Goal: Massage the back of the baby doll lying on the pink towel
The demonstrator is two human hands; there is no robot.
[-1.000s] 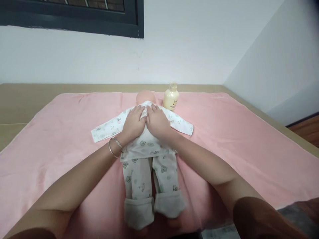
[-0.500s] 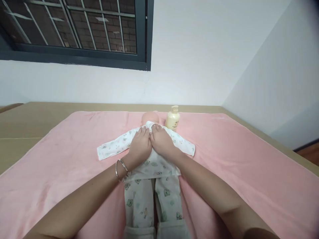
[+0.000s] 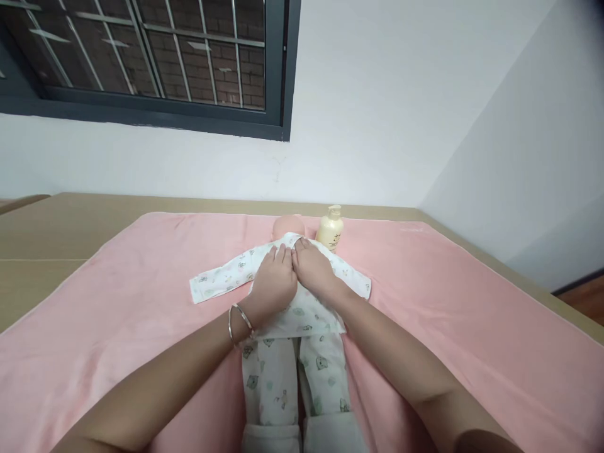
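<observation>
A baby doll (image 3: 289, 225) lies on its back in white printed clothes, its smooth pink head at the far end. On the chest of its long-sleeved top (image 3: 295, 322), my left hand (image 3: 275, 277) rests palm down with fingers stretched out. Beside it, touching at the thumb side, my right hand (image 3: 312, 264) also lies flat, its fingertips a little nearer the collar. Both hands cover the middle of the top. The sleeves spread out to either side. Matching printed trousers (image 3: 278, 384) stretch towards me below the hem. A silver bangle circles my left wrist.
Right of the doll's head stands a cream pump bottle (image 3: 330, 228). A pink blanket (image 3: 448, 302) lies under everything, over a light wooden surface (image 3: 42, 236). Behind rises a white wall (image 3: 377, 100) with a dark-framed barred window (image 3: 189, 119).
My left hand has slid slightly down the doll's chest towards me, away from the collar. My right hand stays near the collar. The whole view has shifted a little.
</observation>
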